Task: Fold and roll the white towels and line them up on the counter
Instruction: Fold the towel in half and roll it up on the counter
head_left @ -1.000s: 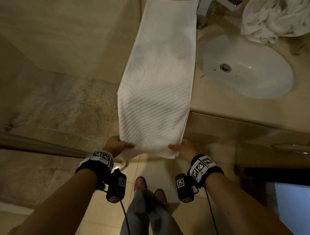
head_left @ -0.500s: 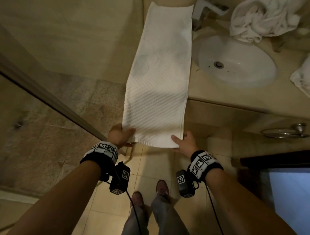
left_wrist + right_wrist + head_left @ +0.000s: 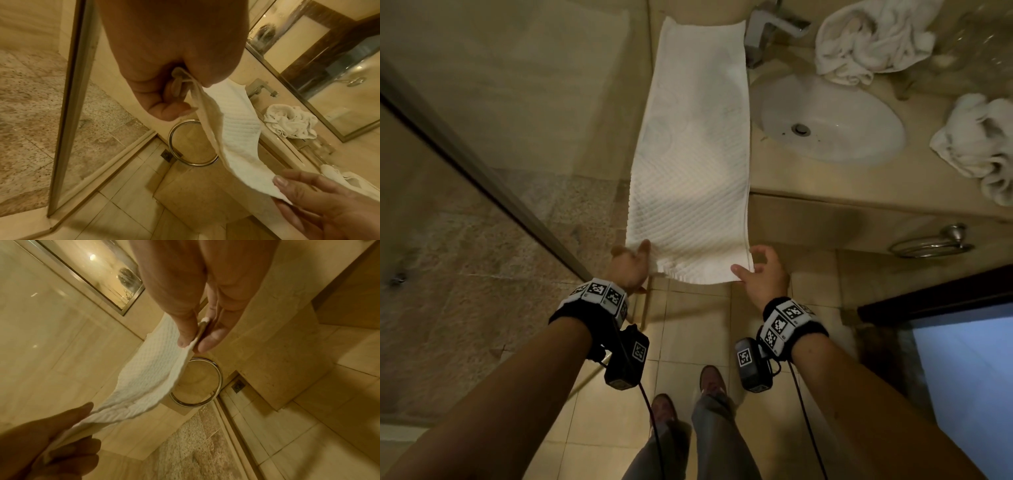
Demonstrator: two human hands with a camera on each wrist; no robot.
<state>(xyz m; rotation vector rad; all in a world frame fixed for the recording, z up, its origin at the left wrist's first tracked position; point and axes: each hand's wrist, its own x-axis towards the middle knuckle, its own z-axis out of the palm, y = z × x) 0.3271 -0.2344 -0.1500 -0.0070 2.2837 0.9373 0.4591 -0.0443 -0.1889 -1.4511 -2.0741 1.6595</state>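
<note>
crumpled towel cut off by right edge; mirror reflection blurry; towel ring partly behind folded towel.

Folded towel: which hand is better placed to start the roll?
Neither alone, probably. The left hand grips one near corner of the folded towel; the right hand pinches the other. Both sit level at the hanging end.

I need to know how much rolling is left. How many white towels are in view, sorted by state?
Folded flat, long white textured towel pinched at its near corners by the left hand and right hand: 1
Crumpled white towels, one behind the sink, one at the counter's right: 2
Rolled: 0
Total: 3
</note>
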